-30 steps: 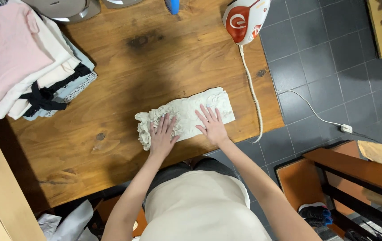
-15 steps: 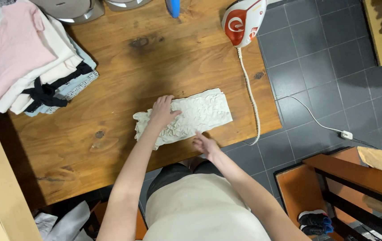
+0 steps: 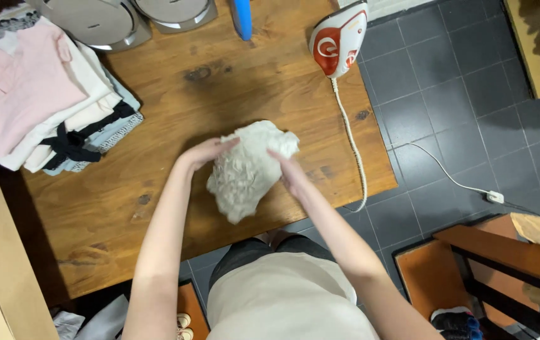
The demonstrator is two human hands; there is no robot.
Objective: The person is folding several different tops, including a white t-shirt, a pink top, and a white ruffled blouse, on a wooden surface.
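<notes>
Stack of folded pink, cream and pale-blue garments lying at left end of brown wooden worktop: folding there looking done. Left hand gripping left side of crinkled cream cloth bundle, lifted above worktop centre. Right hand clasping its right side. Bundle appearing folded, not yet placed on stack. Red-and-white iron standing at right edge.

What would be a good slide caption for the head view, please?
Both hands, left hand and right hand, lift a crinkled white garment above a wooden table.
</notes>
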